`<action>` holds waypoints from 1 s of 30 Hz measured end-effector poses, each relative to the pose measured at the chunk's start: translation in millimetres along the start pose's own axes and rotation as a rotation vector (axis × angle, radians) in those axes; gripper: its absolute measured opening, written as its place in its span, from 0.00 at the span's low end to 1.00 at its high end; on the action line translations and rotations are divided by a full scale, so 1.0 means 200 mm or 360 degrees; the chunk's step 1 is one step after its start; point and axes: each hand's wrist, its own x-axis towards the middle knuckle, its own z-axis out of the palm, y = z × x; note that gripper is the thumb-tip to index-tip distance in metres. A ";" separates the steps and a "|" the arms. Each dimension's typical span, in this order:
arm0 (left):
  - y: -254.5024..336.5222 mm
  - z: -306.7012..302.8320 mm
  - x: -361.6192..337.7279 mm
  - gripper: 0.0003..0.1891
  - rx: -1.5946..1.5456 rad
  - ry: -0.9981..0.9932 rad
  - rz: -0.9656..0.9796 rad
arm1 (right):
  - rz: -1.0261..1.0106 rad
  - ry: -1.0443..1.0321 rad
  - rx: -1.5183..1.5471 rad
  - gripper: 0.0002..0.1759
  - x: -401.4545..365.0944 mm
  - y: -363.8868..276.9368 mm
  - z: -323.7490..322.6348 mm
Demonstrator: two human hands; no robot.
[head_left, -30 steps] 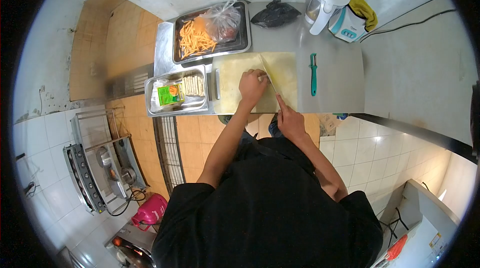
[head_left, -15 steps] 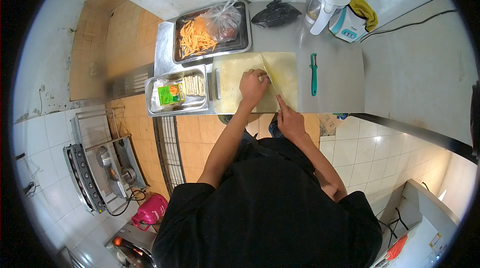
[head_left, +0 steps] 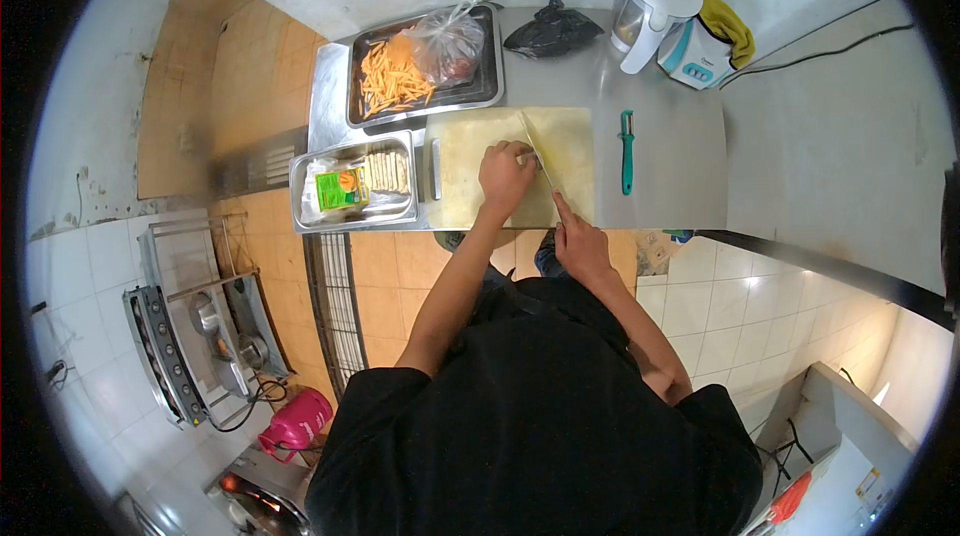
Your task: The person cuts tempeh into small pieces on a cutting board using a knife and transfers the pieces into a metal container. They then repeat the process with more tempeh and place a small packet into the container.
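A knife [head_left: 535, 144] stands with its blade slanting over the pale yellow cutting board [head_left: 465, 141]. My right hand [head_left: 581, 248] grips its handle near the board's front edge, forefinger stretched along it. Close to the left of the blade, my left hand [head_left: 506, 176] rests on the board with its fingers curled. Something small and pale shows at those fingertips, mostly hidden, and I cannot make out what it is. To the right of the board lies a green peeler [head_left: 627, 153].
Orange strips [head_left: 390, 78] and a clear plastic bag [head_left: 447, 44] lie in a dark tray [head_left: 353, 86]. Left of the board, a steel pan [head_left: 300, 198] holds a green packet [head_left: 341, 189] and pale slabs [head_left: 388, 173]. Behind are a black bag [head_left: 553, 28] and a blender jug [head_left: 650, 11].
The view has shifted very slightly. Both hands and the knife keep nearly the same places on the board.
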 end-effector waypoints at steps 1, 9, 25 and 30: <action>0.00 0.00 0.00 0.14 -0.0003 -0.0001 -0.0002 | 0.0004 -0.0009 -0.0005 0.40 0.00 0.00 0.00; -0.07 0.00 -0.02 0.13 -0.0097 0.0030 0.0144 | -0.0009 0.0009 0.0013 0.41 0.01 0.00 0.00; -0.07 -0.05 -0.04 0.26 -0.0132 -0.0100 0.0284 | -0.0012 0.0145 0.0270 0.38 -0.01 -0.04 -0.10; -0.07 -0.05 -0.03 0.26 -0.0083 -0.0152 0.0245 | 0.0025 0.0141 0.0251 0.39 0.00 -0.02 -0.13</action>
